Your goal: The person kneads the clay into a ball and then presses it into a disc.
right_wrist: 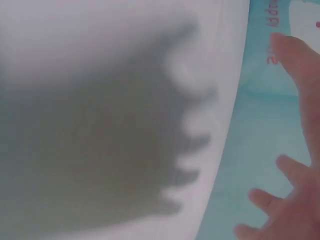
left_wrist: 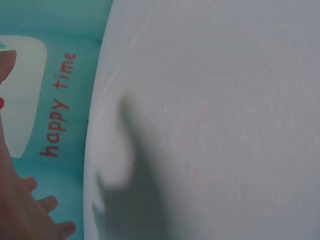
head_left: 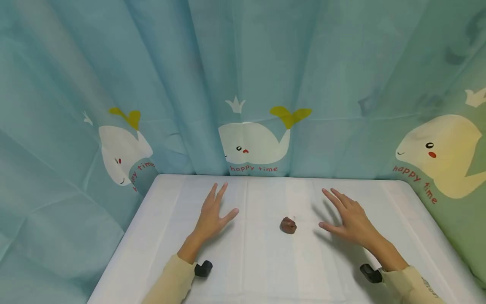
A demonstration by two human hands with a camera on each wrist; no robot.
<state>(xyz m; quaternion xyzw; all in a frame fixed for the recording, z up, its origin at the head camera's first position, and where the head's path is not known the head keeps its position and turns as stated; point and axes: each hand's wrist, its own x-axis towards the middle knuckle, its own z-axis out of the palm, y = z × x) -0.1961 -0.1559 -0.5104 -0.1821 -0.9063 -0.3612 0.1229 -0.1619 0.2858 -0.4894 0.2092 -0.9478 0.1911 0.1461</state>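
Observation:
On the white table lies a small brown lump (head_left: 288, 226), rounded and uneven, with a small pale spot at its top edge. To its left, my left hand (head_left: 211, 217) hovers with fingers spread and thumb pointing toward the lump. My right hand (head_left: 351, 221) is raised on the other side, nearer the lump, its fingers also spread. Neither hand touches anything. In the left wrist view the left hand (left_wrist: 20, 185) shows at the left edge; the right hand (right_wrist: 295, 195) appears at the right edge of the right wrist view. Neither wrist view includes the lump.
The white tabletop (head_left: 265, 266) has rounded far corners and faint fold lines. Behind it and along both sides hangs a blue-green curtain (head_left: 182, 84) printed with whales. A black wrist device (head_left: 203, 269) sits at the left cuff, another black device (head_left: 371, 273) at the right cuff.

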